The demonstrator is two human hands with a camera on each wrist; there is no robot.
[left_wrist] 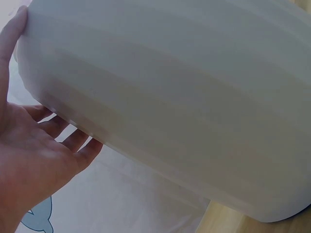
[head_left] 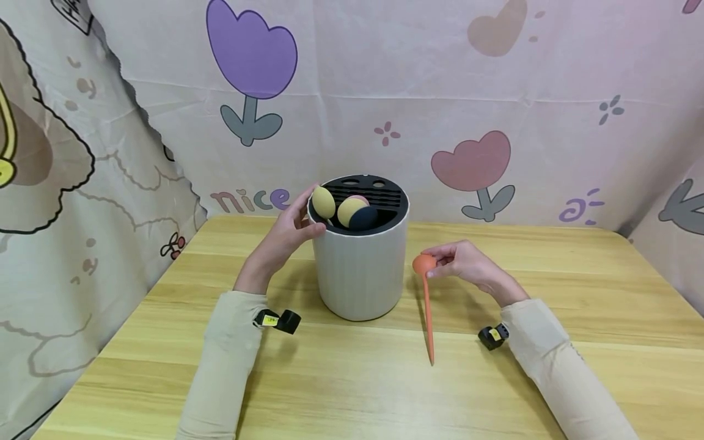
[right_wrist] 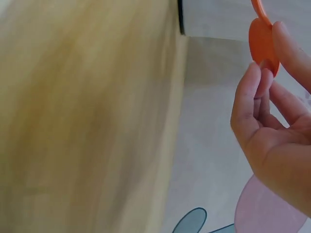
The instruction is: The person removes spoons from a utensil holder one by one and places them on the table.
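Note:
A white ribbed utensil holder (head_left: pixel 360 275) with a black slotted top (head_left: pixel 379 194) stands upright on the table. My left hand (head_left: pixel 286 229) grips its upper left side, thumb in front and fingers round the back; the left wrist view shows the same hand (left_wrist: pixel 43 141) against the ribbed wall (left_wrist: pixel 165 102). To the right of the holder, my right hand (head_left: pixel 464 266) pinches an orange long-handled spoon (head_left: pixel 425 264) by its round head, the handle pointing down toward the front. That head (right_wrist: pixel 262 46) sits between thumb and fingers in the right wrist view.
Yellow utensil heads (head_left: pixel 323 202), a navy head (head_left: pixel 363 218) and a partly hidden pink one stick up from the holder's front opening. The wooden table (head_left: pixel 352 385) meets a printed cloth (head_left: pixel 352 122) at the back. Each wrist carries a small black camera (head_left: pixel 493 337).

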